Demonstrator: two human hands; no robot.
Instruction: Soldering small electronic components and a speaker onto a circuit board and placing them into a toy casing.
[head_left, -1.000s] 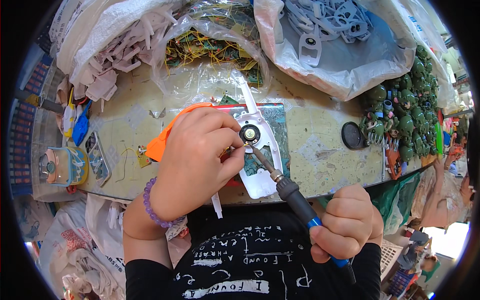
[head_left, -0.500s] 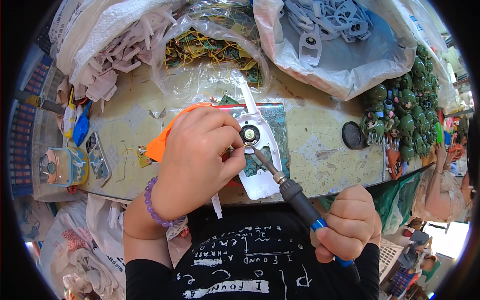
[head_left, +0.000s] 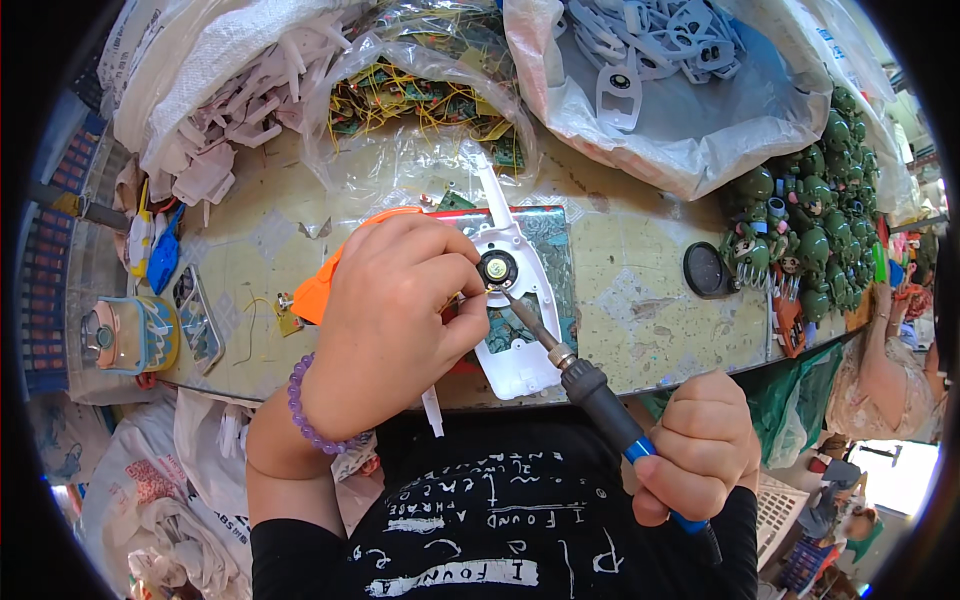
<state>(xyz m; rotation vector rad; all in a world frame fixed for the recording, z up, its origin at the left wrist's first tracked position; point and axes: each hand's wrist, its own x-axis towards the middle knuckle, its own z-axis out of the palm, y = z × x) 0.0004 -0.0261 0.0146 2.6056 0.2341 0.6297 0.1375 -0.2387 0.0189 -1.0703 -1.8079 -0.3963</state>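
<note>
My right hand is closed around the blue and black handle of a soldering iron. The iron's tip rests at the lower edge of a small round black speaker, set in a white plastic housing. Thumb and fingers of my left hand are pinched together just left of the speaker, on what looks like a thin yellow wire, mostly covered by the fingers. Beneath the housing lies a dark green patterned pad. An orange plastic piece sticks out behind my left hand.
Along the back stand a sack of white plastic parts, a clear bag of wired circuit boards and a sack of white housings. Green figures crowd the right, near a black round lid. A phone and jar stand left.
</note>
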